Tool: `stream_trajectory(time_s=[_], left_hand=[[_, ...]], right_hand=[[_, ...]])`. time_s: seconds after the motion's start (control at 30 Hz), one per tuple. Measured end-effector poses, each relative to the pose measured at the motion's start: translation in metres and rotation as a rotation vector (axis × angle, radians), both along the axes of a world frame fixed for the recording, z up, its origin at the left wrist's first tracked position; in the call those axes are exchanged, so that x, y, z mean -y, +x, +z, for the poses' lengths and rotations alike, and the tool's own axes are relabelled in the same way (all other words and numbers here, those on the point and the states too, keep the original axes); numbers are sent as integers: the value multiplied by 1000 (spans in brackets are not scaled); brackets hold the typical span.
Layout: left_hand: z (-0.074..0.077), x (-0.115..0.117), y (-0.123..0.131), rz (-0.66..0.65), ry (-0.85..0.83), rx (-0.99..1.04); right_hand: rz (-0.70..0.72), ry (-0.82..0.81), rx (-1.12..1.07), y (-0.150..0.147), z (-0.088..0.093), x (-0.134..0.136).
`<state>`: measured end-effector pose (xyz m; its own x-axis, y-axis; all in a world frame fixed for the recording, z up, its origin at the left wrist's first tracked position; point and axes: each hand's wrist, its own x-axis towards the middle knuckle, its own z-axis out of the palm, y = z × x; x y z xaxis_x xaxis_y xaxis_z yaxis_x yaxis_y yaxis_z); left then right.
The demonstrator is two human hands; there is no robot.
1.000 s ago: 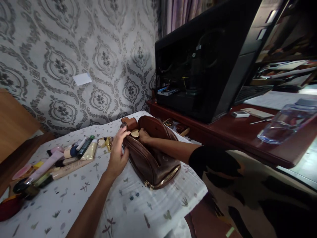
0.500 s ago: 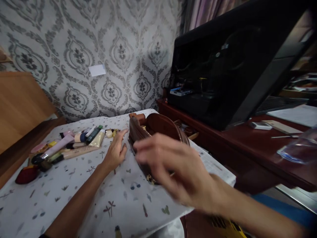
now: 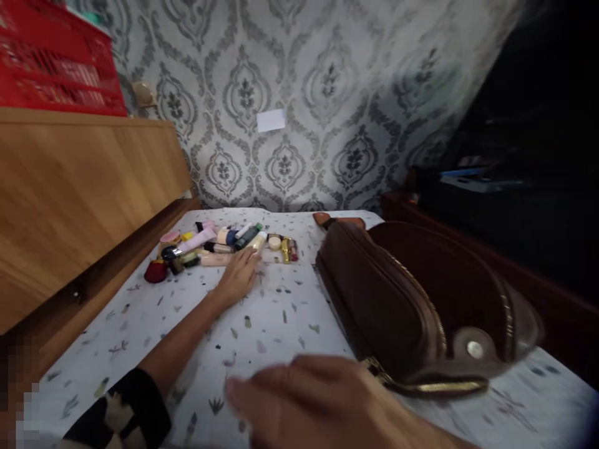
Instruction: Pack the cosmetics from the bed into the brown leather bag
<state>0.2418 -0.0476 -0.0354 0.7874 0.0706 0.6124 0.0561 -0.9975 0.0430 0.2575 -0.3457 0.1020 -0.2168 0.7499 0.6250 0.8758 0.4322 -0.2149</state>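
No text, label, brand, number or sign is legible.

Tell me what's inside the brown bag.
The brown bag gapes open, and some dark brown lining shows. The bottom, and anything lying there, cannot be seen: the bag's left panel covers it.

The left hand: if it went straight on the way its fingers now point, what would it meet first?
Most likely the cream-coloured tube, right at the fingertips of the left hand; whether there is any gap between them is unclear.
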Motion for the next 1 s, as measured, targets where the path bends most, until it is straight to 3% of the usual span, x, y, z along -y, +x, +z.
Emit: stream_trajectory(time_s=[0.1,0.27,0.33,0.47,0.6,0.77,1.0], left_hand=[[4,-19,-11,177,0,-13],[15,-54,-32,493,-25,-131],[19,-70,-38,563,-61,-198],[26,-98,-37,610,-167,-330],[33,-122,-25,598,-216,-404],[40,-150,-15,563,-200,-463],[44,-191,-22,494,-276,-475]], right_hand=[[-93,-24,7,18,-23,-48],[-481,-274,-368,55,-91,-135],[-571,-303,-417,60,-105,-163],[-649,-316,-421,56,-115,-202],[-705,-272,-407,55,-136,-220],[-691,-158,-448,66,-167,-223],[-683,-169,-444,68,-168,-224]])
